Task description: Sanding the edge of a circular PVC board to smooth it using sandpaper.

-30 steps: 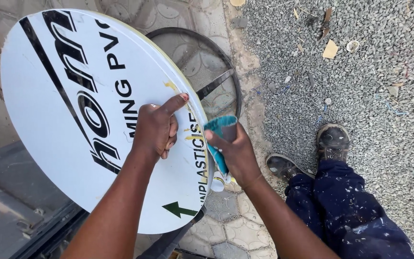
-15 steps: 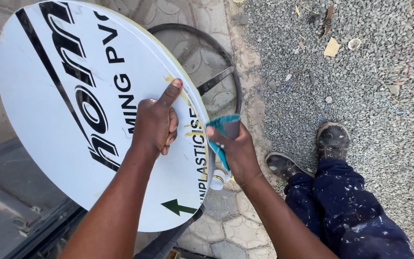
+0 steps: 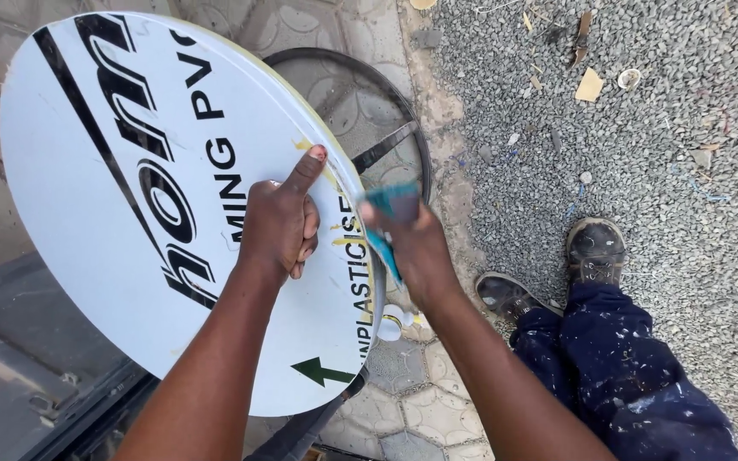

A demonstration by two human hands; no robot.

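A large white round panel (image 3: pixel 121 205) with black lettering and a green arrow stands tilted in front of me. My left hand (image 3: pixel 279 226) rests on its face as a closed fist, thumb stretched up toward yellow glue smears near the rim. My right hand (image 3: pixel 416 248) grips a teal cloth (image 3: pixel 390 213), blurred with motion, pressed against the panel's right edge. A small white object (image 3: pixel 393 323) shows just below that hand at the rim.
A black round metal frame (image 3: pixel 386 128) lies on the paving stones behind the panel. Grey gravel (image 3: pixel 642 154) with wood scraps spreads to the right. My dusty shoes (image 3: pixel 595 252) and paint-spattered blue trousers (image 3: pixel 634 384) are at lower right. A dark surface (image 3: pixel 19 358) lies at lower left.
My right hand with the teal cloth has moved up along the panel's right edge. My left hand has shifted slightly up; the extended digit now points toward the rim.
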